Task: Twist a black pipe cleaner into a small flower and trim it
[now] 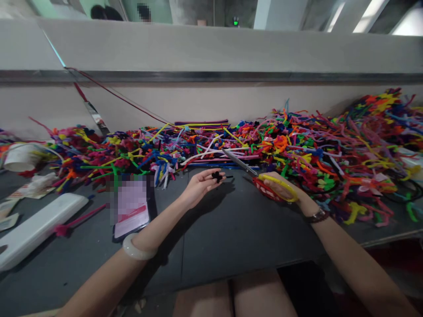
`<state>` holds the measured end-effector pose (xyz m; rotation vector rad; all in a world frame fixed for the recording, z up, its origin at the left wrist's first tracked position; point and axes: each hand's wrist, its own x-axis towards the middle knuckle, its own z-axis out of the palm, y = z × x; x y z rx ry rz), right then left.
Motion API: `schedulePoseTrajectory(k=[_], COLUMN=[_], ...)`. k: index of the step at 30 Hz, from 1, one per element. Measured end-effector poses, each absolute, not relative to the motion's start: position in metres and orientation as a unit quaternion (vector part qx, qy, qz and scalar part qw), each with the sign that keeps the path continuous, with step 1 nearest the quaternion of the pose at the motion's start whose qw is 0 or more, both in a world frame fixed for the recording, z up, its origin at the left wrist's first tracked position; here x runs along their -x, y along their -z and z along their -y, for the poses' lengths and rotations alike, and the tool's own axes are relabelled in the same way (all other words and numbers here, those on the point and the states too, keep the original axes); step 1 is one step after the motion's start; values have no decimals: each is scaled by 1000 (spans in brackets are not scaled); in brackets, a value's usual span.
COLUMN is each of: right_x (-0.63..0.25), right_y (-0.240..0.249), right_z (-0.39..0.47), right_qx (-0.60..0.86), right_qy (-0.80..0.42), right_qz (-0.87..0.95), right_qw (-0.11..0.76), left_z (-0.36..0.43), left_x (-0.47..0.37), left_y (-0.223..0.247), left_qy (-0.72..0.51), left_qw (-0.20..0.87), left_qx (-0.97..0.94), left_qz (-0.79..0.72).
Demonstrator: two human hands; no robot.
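Note:
My left hand point(201, 187) pinches a small black flower shape point(217, 176) that looks bent from fuzzy pipe cleaner; a short dark stem sticks out to its right. In my right hand point(274, 187) is a pair of scissors point(243, 164) with yellow and red handles. Their blades point up and left, past the black flower and apart from it. Both hands hover over the dark table just in front of a long heap of coloured pipe cleaners point(211, 147).
Left of my arm lie a phone point(132, 211), a long white case point(42, 229) and a pink pipe-cleaner piece point(62, 230). A white cup point(20, 158) rests on its side at far left. The heap runs along a pale wall point(205, 103); the table edge point(393, 237) is near me.

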<state>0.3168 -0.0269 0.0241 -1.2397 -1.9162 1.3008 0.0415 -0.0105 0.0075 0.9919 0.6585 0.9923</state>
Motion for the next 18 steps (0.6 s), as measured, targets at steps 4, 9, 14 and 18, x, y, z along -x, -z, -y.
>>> schedulePoseTrajectory(k=[4,9,14,18], right_x=[-317,-316,-316,-313], right_y=[-22,-23,-21,-26], right_z=[27,28,28,31], right_qx=[451,455,455,449], right_qy=[-494,-512,-522,-514], right_qz=[701,688,683,693], right_qw=[246,242,235,231], left_z=[11,10,10,8], left_x=[-42,-43,-45,-45], left_y=[-5,-8,-9,-6], left_qy=[-430,-433,-467,-497], left_qw=[727,716,690,678], left_qx=[-448,-445,-421,-405], left_qz=[-294,-320,-359,-360])
